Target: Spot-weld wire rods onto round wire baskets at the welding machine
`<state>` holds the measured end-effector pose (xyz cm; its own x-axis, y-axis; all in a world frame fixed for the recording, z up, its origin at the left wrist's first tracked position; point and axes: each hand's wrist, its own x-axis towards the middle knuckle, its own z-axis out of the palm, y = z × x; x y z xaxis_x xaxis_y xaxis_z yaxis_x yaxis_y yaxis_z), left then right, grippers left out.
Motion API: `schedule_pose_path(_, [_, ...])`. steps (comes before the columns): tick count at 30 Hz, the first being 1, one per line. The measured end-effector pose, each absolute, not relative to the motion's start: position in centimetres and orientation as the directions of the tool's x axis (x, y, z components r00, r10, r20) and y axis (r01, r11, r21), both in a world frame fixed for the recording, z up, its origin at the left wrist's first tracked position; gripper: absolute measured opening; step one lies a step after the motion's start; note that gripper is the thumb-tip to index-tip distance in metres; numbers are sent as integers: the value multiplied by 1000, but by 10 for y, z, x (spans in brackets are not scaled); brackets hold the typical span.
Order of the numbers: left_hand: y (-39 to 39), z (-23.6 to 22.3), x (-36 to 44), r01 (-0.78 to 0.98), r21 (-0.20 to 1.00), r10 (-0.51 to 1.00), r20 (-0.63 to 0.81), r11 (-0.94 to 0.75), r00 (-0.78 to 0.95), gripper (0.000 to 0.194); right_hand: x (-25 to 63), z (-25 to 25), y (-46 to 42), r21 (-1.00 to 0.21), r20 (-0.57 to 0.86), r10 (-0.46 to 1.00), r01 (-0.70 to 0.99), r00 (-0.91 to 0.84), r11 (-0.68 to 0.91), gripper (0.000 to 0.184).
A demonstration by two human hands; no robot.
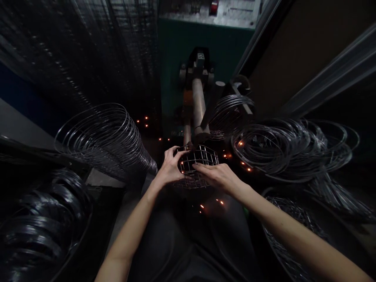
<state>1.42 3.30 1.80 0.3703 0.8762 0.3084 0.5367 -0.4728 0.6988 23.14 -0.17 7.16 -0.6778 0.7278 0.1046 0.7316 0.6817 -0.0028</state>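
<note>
A small round wire basket (202, 156) sits at the tip of a spot welder's electrode (188, 137), with its grid of thin metal wires facing up at me. My left hand (170, 166) is closed around the basket's left side, thumb and fingers spread along its wires. From the right, my right hand (221, 175) grips the near right part of the basket, its fingers reaching over the wires. Glowing orange sparks fly around the basket and in front of my lap. The basket's underside is dark and partly hidden by my hands.
A tall stack of wire rings (117, 137) leans at my left, above coiled wire bundles (49, 219). Wire rings hang (232, 113) beside the welder's thick arm (199, 102). More rings (288, 149) lie at right, above a bin of short wires (293, 223).
</note>
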Motion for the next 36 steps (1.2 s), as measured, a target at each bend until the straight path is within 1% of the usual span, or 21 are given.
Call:
schedule_pose_path(4, [48,17,12,533,705,877,296,-468,379,95,230,71,6,-33,135,760,763,-636,645,45])
schedule_pose_path(6, [59,16,11,537,696,874,310,-476,374,96,229,67,13,-56,155,789,792,-595,608,41])
schedule_pose_path(8, [69,16,11,542,679,865,328,-496,380,96,229,62,20,-112,192,808,805,-557,582,34])
schedule_pose_path(11, [74,16,13,538,656,847,364,-529,388,95,232,55,22,-227,310,803,781,-509,582,26])
schedule_pose_path(14, [72,17,13,534,667,853,362,-520,377,95,235,50,19,-272,406,795,771,-451,576,22])
schedule_pose_path(17, [71,18,13,540,677,864,344,-500,368,96,236,48,18,-294,404,825,798,-395,526,19])
schedule_pose_path(21, [74,20,12,542,677,862,323,-498,390,96,236,47,24,-337,406,834,787,-374,517,17])
schedule_pose_path(26, [89,23,12,544,706,884,276,-453,377,98,235,49,35,-318,428,837,811,-340,492,22])
schedule_pose_path(29, [101,23,12,548,727,901,240,-413,360,98,233,48,44,-314,437,841,822,-318,475,21])
schedule_pose_path(31, [108,21,11,545,728,899,245,-417,362,99,231,46,51,-333,442,846,820,-300,465,19])
schedule_pose_path(36, [115,16,13,525,700,869,314,-484,383,95,224,51,59,-417,418,871,797,-258,436,17])
